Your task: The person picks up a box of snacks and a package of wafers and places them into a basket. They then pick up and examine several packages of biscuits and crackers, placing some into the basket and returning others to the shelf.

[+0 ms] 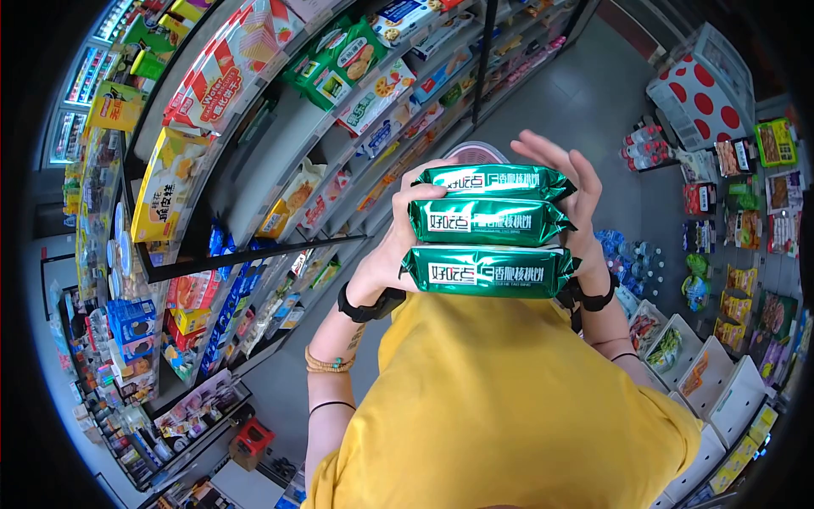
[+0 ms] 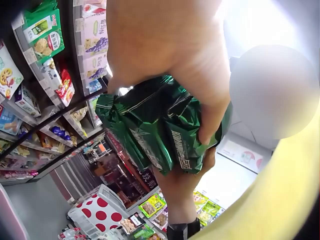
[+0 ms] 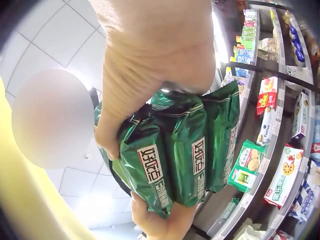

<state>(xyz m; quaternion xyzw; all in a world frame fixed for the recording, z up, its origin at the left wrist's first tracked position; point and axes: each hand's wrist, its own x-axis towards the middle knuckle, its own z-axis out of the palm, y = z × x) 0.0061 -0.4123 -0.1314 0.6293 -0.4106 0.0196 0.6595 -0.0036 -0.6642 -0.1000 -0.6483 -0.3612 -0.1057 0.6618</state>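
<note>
Three shiny green packs of walnut biscuits (image 1: 487, 271) are stacked one above another in front of the yellow shirt. My left hand (image 1: 387, 236) grips their left ends, a finger bent over the top pack. At the opposite ends, my right hand (image 1: 588, 199) holds the stack, with some fingers raised and spread past the top pack. The left wrist view shows the crinkled ends of the packs (image 2: 150, 135) below my left hand (image 2: 165, 50). In the right wrist view, the thumb of my right hand (image 3: 155, 55) lies against the nearest pack (image 3: 150, 170).
Curved shelves (image 1: 288, 140) of boxed and bagged snacks run along the left. A pink basket (image 1: 480, 153) shows behind the stack. At the right stand a white box with red dots (image 1: 699, 100), white bins (image 1: 710, 373) and racks of snack bags.
</note>
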